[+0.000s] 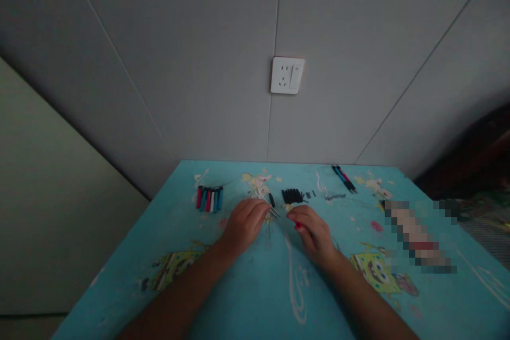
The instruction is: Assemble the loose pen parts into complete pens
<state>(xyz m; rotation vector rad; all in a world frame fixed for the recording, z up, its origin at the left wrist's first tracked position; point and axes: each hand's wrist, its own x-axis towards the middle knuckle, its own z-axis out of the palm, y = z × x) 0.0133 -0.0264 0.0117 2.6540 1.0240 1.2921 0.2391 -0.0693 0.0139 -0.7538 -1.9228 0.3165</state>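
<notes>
My left hand [246, 223] is closed at the centre of the table, with its fingertips pressed together at the silver-tipped end of a thin pen refill [274, 212]. Other pale refills lie just beyond those fingers, partly hidden by the hand. A small black pen grip [271, 200] rests beside them. To the right, my right hand [313, 231] is closed around a red pen barrel [298, 226]; most of the barrel is covered by the fingers. Several black pen grips [292, 196] lie in a row just past my right hand.
Coloured pen barrels [209, 200] line up at the left. Small springs [335, 197] and two pens [345, 179] lie at the back right. A pixelated item [414, 234] is at the right. The blue patterned table [255, 297] meets a wall with a socket [287, 75].
</notes>
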